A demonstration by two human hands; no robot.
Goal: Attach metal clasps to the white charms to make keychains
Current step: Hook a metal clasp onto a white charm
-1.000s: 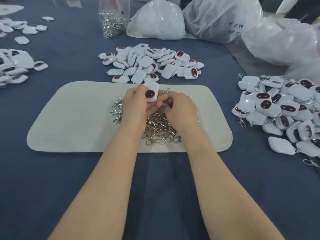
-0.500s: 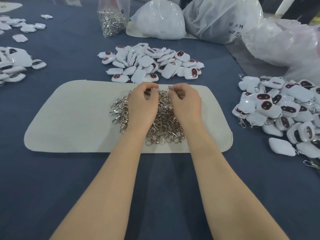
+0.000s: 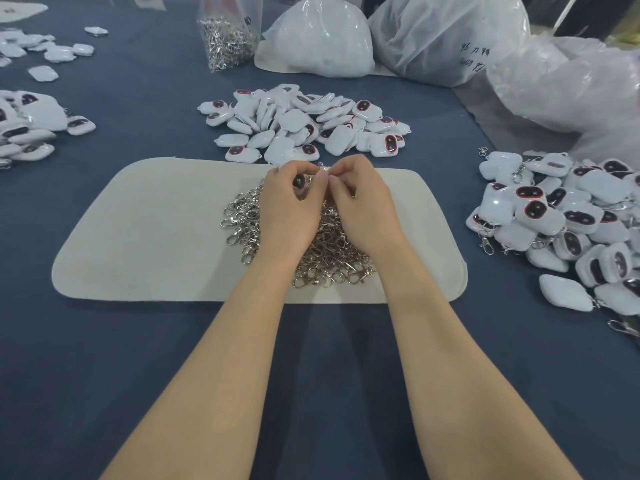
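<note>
- the left hand [image 3: 289,206] curls round a charm [image 3: 298,182], which is mostly hidden.
- the right hand [image 3: 360,202] pinches a small shiny piece [image 3: 320,165], too hidden to name.
- both hands partly cover the clasp pile [image 3: 325,258].

Your silver clasps [image 3: 322,251] lie heaped on the mat [image 3: 156,237]; loose white charms [image 3: 304,123] pile just beyond. One charm [image 3: 298,182] sits in your left hand [image 3: 287,209], your right hand [image 3: 360,206] pinching a clasp [image 3: 320,164] against it.

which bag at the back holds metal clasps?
The small clear plastic bag, leftmost in the row: silver metal clasps show through it. The larger translucent bags to its right show only white contents.
</note>
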